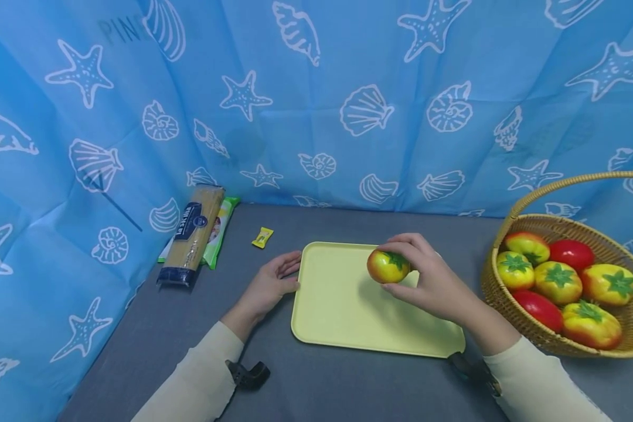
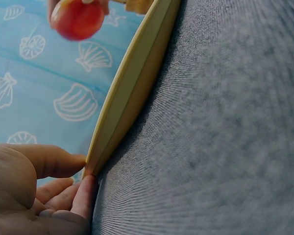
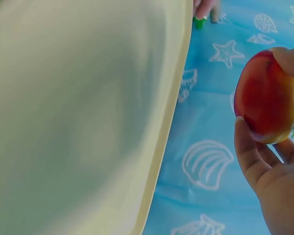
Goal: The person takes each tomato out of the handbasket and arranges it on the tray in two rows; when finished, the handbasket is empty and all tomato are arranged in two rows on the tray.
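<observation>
My right hand (image 1: 436,280) holds a yellow-and-red toy tomato (image 1: 384,268) with a green leafy top, raised over the pale yellow tray (image 1: 332,305). Thumb and fingers sit on opposite sides of it, and its red underside shows in the right wrist view. At the tray's left edge, my left hand (image 1: 265,288) pinches the rim between thumb (image 2: 61,162) and fingertips, as the left wrist view shows. The tray lies flat on the grey tabletop, and no other thing rests on its visible surface.
A wicker basket (image 1: 493,293) with a tall handle stands on the right, holding several similar tomatoes and red fruits. At the back left lie a pasta pack (image 1: 195,234), a green packet (image 1: 218,234) and a small yellow wrapped sweet (image 1: 262,237). A blue curtain (image 1: 316,117) hangs behind.
</observation>
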Motion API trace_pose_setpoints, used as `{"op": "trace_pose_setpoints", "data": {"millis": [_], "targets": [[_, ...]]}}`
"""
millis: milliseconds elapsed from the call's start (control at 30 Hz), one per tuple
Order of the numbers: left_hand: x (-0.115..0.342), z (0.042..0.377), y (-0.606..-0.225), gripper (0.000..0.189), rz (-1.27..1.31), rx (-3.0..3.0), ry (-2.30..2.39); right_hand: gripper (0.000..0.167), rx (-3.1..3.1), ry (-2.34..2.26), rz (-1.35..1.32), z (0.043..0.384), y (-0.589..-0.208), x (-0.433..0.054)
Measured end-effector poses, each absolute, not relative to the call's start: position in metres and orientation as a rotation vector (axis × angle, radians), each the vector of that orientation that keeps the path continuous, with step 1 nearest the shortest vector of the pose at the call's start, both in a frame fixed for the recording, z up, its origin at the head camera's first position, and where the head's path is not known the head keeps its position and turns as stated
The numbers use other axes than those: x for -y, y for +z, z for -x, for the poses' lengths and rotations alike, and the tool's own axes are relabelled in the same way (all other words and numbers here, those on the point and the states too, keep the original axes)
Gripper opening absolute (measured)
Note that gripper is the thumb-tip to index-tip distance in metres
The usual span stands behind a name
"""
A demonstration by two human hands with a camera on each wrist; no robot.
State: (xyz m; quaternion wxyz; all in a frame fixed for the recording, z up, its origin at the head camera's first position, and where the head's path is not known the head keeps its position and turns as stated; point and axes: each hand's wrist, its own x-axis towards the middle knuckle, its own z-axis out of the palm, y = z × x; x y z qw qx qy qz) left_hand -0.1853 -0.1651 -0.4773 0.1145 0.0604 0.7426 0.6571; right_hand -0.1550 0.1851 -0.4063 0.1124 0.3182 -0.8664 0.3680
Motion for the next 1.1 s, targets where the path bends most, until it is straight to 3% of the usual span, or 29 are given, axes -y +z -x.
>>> {"op": "trace_pose_setpoints", "data": {"millis": [400,1100], "targets": [[0.166,0.185,-0.480,0.075,-0.208,-2.185,1.931,0.056,2.594,1.219,-0.953,0.186,-0.408,-0.142],[0.166,0.184,-0.476,0.074,-0.194,-2.168,1.929,0.060,2.837,1.121,-0.784,0.230,-0.432,-0.082]]}}
